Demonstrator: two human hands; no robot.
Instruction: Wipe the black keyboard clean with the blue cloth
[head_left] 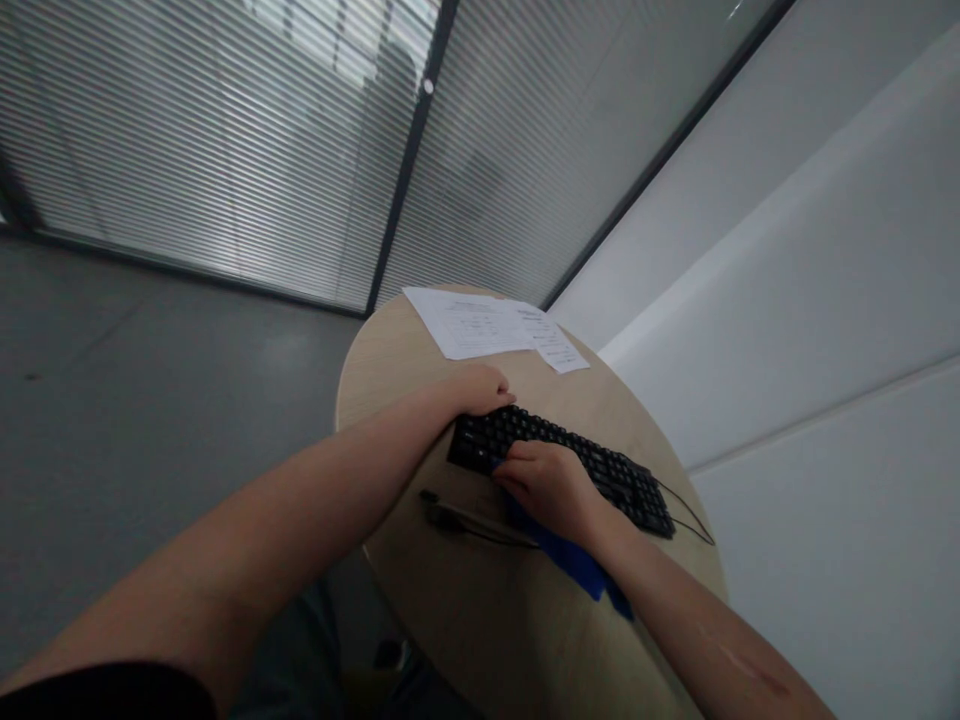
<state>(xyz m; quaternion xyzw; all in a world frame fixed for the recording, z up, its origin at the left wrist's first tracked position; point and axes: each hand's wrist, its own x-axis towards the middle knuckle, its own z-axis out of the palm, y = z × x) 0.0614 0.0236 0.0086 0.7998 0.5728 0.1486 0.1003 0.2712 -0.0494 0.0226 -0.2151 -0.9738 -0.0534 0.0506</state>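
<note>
A black keyboard (619,480) lies at a slant across the round wooden table. My left hand (484,390) is closed on the keyboard's far left corner, with its fingers curled and partly hidden. Over the near left part of the keys, my right hand (551,480) pinches a blue cloth (574,562). The cloth hangs out below the palm and wrist toward me. Some keys are hidden beneath the right hand.
Two printed paper sheets (487,325) lie at the far side of the table (480,590). A cable (446,515) with a dark end lies near the left edge. Another cord (701,530) loops at the right. A white wall and blind-covered glass stand beyond.
</note>
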